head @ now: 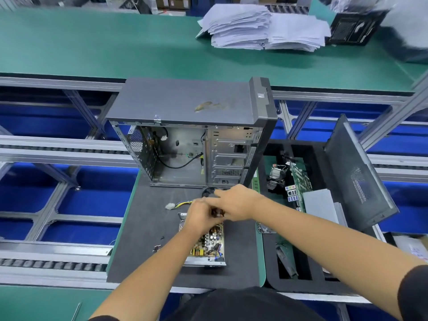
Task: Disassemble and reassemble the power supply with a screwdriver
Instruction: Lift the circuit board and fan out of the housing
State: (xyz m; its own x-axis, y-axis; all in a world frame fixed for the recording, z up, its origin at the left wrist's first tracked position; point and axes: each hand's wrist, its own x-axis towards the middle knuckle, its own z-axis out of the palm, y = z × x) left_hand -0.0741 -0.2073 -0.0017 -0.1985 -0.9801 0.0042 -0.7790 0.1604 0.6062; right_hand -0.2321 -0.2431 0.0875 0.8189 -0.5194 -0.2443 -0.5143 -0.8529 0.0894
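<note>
now the psu (207, 242) lies open on the mat (143, 239) before the case (185, 140), board up so i can reach it. my left hand (200, 218) and right hand (236, 202) curl together above its far end around something small and dark i can't identify. green bench (92, 42) beyond.

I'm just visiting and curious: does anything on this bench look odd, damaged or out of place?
A brownish smear marks the top of the open computer case. Its removed side panel leans tilted against the frame on the right. The power supply lies open with its circuit board exposed, which fits the disassembly job.
</note>
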